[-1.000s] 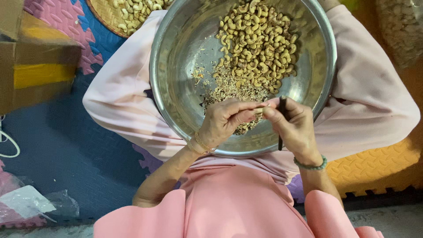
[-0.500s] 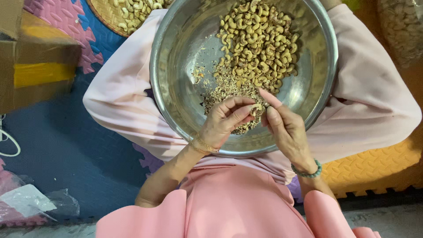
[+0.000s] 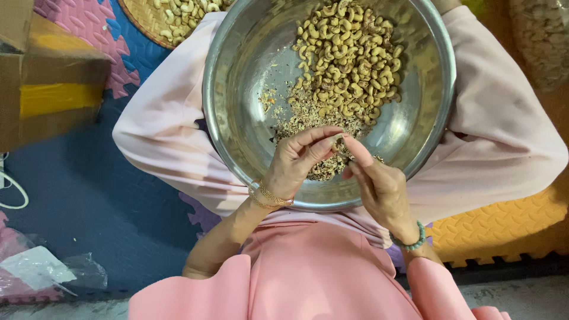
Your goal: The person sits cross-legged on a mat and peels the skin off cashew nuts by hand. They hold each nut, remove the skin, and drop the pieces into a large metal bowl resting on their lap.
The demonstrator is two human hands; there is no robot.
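1. Left hand (image 3: 294, 166) over the near part of the steel bowl (image 3: 237, 89), fingers curled, thumb and forefinger pinched together on a single cashew kernel (image 3: 336, 140) held just above the heap of skins.
2. Right hand (image 3: 379, 186) just beside it, forefinger stretched out and touching the same kernel, other fingers loosely bent and apart; nothing gripped in the palm as far as can be seen.
3. Best handled, by the look of it, with a light pinch only: curved, brittle kernels, likely to snap in two under a hard squeeze.
4. Better kept low over the bowl, so that thin flakes drop onto the pile of skins (image 3: 314, 118) and not onto the lap.
5. Worth turning the kernel between the fingertips, since the inner curve probably hides the last scraps of skin.
6. Bowl: round, thin-walled, polished metal, smooth and dull-shining, resting on the knees in pink cloth.
7. Heap of cashews (image 3: 349, 56) at the far side: pale, kidney-shaped, dry, matt.
8. Skins: brown, papery, crumbled fine.
9. Woven tray (image 3: 148, 21) with more nuts beyond the bowl; foam floor mats (image 3: 83, 178), embossed and interlocking.
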